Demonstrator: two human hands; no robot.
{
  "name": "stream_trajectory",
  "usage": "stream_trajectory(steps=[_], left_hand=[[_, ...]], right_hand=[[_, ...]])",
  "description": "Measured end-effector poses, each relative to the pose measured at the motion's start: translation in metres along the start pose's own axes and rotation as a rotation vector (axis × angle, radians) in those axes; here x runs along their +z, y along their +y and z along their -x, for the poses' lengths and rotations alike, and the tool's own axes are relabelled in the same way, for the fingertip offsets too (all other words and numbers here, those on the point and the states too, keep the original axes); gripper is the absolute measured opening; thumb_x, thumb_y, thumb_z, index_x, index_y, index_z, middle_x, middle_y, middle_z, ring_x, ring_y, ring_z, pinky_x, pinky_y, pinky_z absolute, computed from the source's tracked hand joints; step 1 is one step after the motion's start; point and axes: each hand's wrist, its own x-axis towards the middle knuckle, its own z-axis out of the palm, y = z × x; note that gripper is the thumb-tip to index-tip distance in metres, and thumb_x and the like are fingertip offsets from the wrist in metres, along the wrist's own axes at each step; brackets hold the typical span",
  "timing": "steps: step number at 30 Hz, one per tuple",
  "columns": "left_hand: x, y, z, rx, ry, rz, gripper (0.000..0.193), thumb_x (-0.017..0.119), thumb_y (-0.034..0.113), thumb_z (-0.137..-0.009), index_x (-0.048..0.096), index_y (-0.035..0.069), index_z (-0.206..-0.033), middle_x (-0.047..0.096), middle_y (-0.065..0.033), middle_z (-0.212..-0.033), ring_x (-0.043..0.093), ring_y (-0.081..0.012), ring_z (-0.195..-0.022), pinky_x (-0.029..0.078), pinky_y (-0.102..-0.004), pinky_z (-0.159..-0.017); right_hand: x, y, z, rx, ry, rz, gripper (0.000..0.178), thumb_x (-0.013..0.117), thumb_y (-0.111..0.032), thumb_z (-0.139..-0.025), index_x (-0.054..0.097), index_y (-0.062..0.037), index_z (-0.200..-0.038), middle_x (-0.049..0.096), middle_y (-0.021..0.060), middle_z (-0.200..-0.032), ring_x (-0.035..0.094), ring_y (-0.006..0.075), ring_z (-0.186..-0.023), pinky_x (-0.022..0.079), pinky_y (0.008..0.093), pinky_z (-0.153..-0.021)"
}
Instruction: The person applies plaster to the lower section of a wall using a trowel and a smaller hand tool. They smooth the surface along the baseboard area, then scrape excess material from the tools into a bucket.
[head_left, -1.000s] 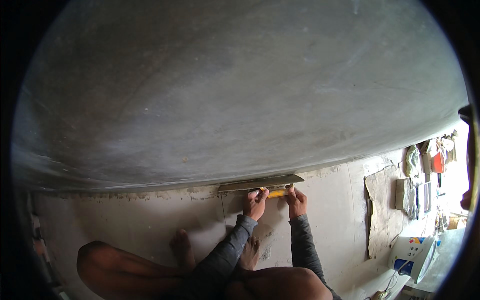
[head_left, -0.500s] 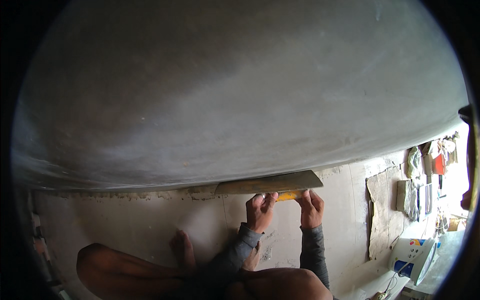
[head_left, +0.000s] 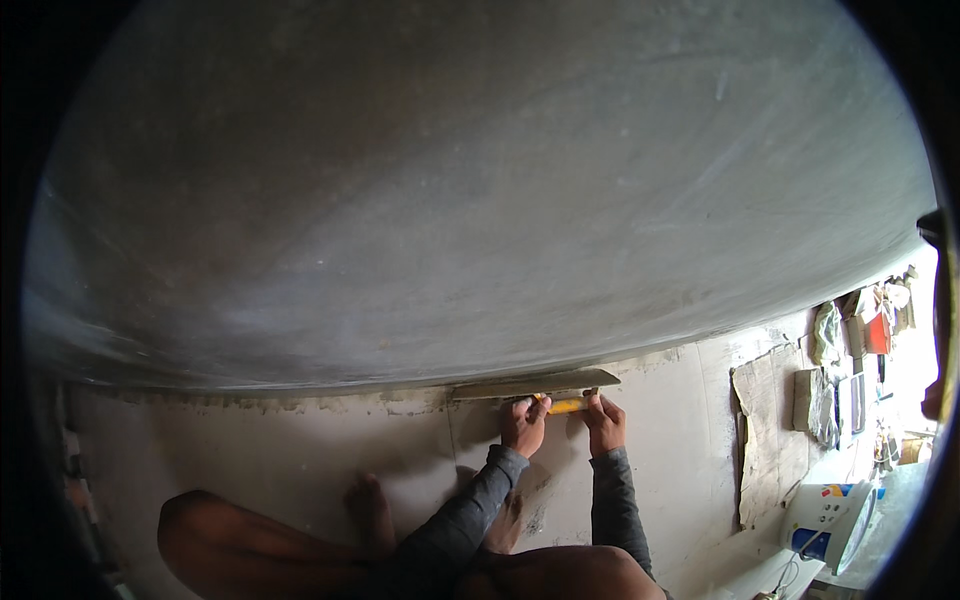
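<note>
A wide-bladed plastering trowel (head_left: 535,384) lies along the foot of a grey, smoothly plastered wall (head_left: 490,210). Its blade is seen nearly edge-on, close to where wall and floor meet. I cannot tell whether the blade touches the wall. My left hand (head_left: 524,430) is closed on the left end of the trowel's yellow handle, and my right hand (head_left: 606,427) grips the right end. A stretch of yellow handle shows between them. The thumbs and some fingertips are visible; the palms are hidden.
Rough plaster residue (head_left: 300,404) lines the wall's foot. My bare feet (head_left: 368,515) are on the pale tiled floor (head_left: 690,440). On the right lie a brown sheet (head_left: 768,430), a grey block (head_left: 808,400), a red object (head_left: 878,333) and a tipped white bucket (head_left: 828,522).
Both hands and the trowel have moved down, closer to the floor, and the trowel slightly left overall. Its blade has turned and now appears much narrower. Both hands still hold the handle.
</note>
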Motion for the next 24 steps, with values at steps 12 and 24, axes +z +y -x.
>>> stream_trajectory(steps=[12, 24], left_hand=[[-0.012, 0.056, 0.001, -0.005, 0.052, 0.053, 0.040, 0.065, 0.039, -0.098, 0.071, 0.000, -0.090, 0.063, -0.0106, -0.065, 0.058, -0.0218, -0.060, 0.047, -0.0372, -0.059], [-0.020, 0.042, 0.025, 0.040, 0.064, 0.063, 0.042, 0.068, 0.035, -0.098, 0.062, 0.000, -0.076, 0.050, -0.0068, -0.059, 0.044, -0.0199, -0.055, 0.038, -0.0359, -0.054]], right_hand=[[0.014, -0.056, 0.011, -0.135, -0.011, -0.045, 0.041, 0.060, -0.028, -0.104, 0.064, 0.0112, -0.116, 0.068, 0.0115, -0.101, 0.067, 0.0191, -0.095, 0.059, 0.0347, -0.090], [0.016, -0.059, 0.042, -0.095, -0.078, -0.044, 0.032, 0.058, -0.024, -0.105, 0.065, 0.0069, -0.109, 0.067, 0.0072, -0.102, 0.066, 0.0150, -0.096, 0.056, 0.0317, -0.090]])
